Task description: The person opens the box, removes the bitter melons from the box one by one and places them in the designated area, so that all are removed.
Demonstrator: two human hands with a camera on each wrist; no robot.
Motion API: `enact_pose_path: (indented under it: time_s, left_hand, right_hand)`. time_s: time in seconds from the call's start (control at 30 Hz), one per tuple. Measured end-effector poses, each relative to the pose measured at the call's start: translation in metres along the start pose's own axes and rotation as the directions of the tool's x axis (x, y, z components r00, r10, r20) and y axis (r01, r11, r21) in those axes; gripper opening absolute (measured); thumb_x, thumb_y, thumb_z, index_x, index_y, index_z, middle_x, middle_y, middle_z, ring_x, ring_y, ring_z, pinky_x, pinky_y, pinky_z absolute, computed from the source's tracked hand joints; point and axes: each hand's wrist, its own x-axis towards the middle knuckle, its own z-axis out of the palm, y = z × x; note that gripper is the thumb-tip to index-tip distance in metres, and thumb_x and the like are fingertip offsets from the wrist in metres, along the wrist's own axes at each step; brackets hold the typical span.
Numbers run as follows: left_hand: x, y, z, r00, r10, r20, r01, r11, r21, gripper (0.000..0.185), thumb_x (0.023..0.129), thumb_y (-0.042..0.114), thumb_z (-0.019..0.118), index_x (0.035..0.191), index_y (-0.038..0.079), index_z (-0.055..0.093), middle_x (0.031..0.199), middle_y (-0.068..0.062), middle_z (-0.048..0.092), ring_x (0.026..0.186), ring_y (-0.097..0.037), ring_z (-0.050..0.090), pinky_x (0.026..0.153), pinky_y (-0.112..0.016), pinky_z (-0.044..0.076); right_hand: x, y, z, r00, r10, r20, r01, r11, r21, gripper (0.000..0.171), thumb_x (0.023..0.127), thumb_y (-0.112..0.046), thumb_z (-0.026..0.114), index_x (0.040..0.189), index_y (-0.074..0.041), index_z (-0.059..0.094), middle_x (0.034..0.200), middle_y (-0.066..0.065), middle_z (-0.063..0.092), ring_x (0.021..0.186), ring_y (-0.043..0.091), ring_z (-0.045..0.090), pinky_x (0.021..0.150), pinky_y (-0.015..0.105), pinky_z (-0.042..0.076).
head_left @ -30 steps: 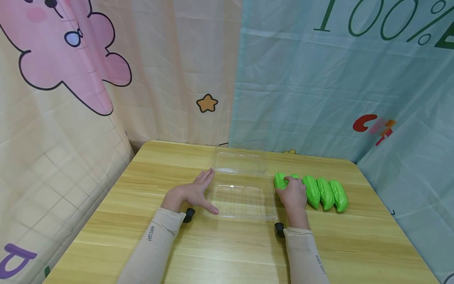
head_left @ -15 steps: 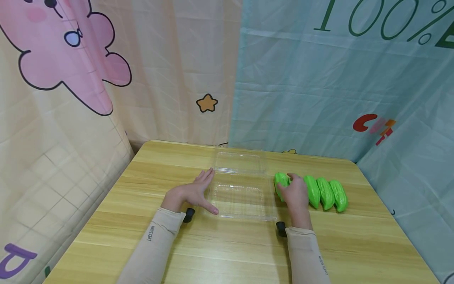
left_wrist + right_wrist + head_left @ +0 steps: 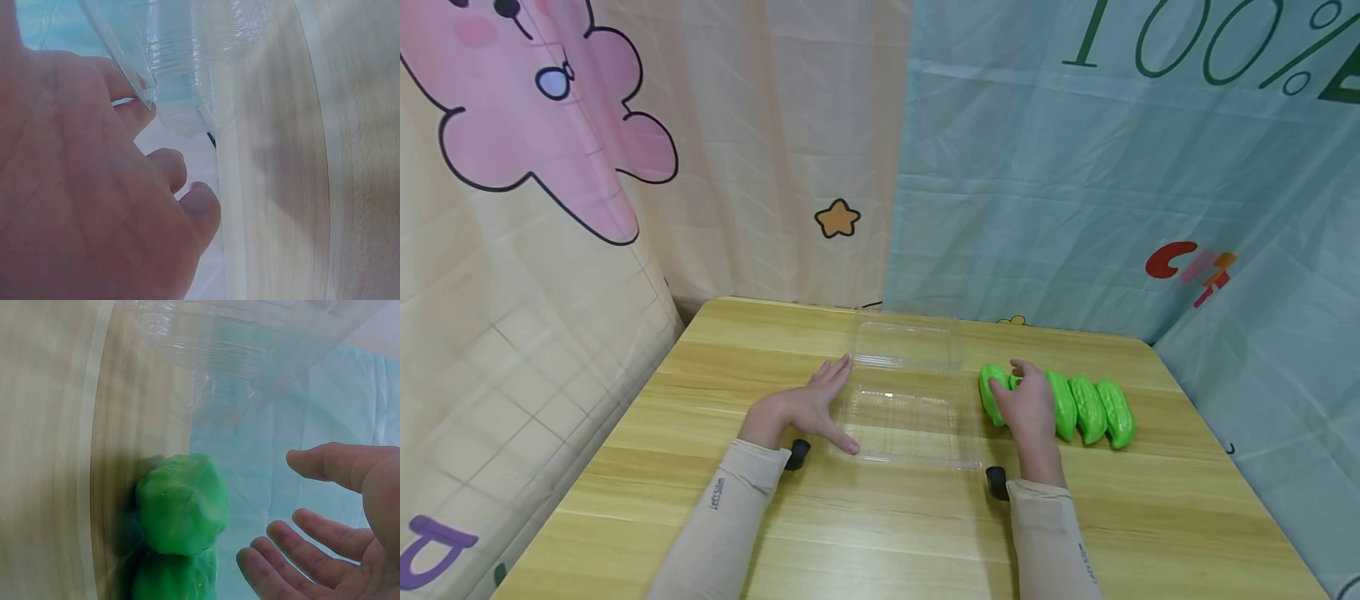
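A clear plastic clamshell box lies opened out, its lid folded back toward the far edge. My left hand is spread along the box's left side, thumb near the front corner. In the left wrist view its fingertips reach the box's rim. To the right lie several bright green, ridged, curved toy vegetables resembling bitter melons, side by side in a row. My right hand hovers over the left part of this row, fingers apart with nothing between them. It partly hides the second green piece; the leftmost one shows more fully.
Everything lies on a pale wood-grain table. Printed curtains hang right behind it and at both sides. Each wrist carries a small black camera. The box stands between my left hand and the green row.
My right hand has moved slightly right and away from the leftmost green piece, and its fingers have spread. My left hand and the box stay nearly where they were.
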Motion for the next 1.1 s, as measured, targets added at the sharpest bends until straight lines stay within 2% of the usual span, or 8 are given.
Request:
enact_pose_path:
  time_s: [0.47, 0.8, 1.1]
  left_hand:
    - [-0.0019, -0.0007, -0.0012, 1.000, 0.008, -0.002, -0.008, 1.000, 0.002, 0.146, 0.066, 0.060, 0.088, 0.160, 0.008, -0.011, 0.167, -0.007, -0.019, 0.150, -0.033, -0.021, 0.118, -0.060, 0.002]
    - [-0.0019, -0.0014, 0.0001, 1.000, 0.024, -0.007, -0.024, 1.000, -0.008, 0.148, 0.065, 0.061, 0.088, 0.160, 0.008, -0.011, 0.167, -0.009, -0.018, 0.150, -0.033, -0.021, 0.118, -0.059, 0.001]
    - [-0.0024, 0.0009, 0.0011, 0.999, 0.035, -0.004, -0.035, 0.999, -0.023, 0.144, 0.068, 0.061, 0.087, 0.161, 0.013, -0.011, 0.166, -0.009, -0.020, 0.150, -0.034, -0.020, 0.118, -0.061, 0.004]
  right_hand:
    - [-0.0014, -0.0035, 0.0002, 1.000, 0.001, 0.025, -0.002, 1.000, 0.014, 0.061, 0.098, -0.024, 0.065, 0.148, 0.004, 0.043, 0.140, 0.028, 0.050, 0.125, 0.045, 0.050, 0.097, 0.056, 0.046]
    - [-0.0026, -0.0023, 0.0014, 1.000, -0.009, 0.028, 0.006, 0.997, 0.073, 0.062, 0.098, -0.028, 0.065, 0.148, 0.002, 0.044, 0.141, 0.027, 0.050, 0.127, 0.044, 0.049, 0.097, 0.056, 0.047]
    - [-0.0031, -0.0028, 0.0025, 0.999, -0.035, -0.021, 0.036, 0.996, 0.077, 0.061, 0.098, -0.029, 0.067, 0.147, 0.001, 0.047, 0.141, 0.024, 0.052, 0.131, 0.042, 0.045, 0.100, 0.056, 0.045]
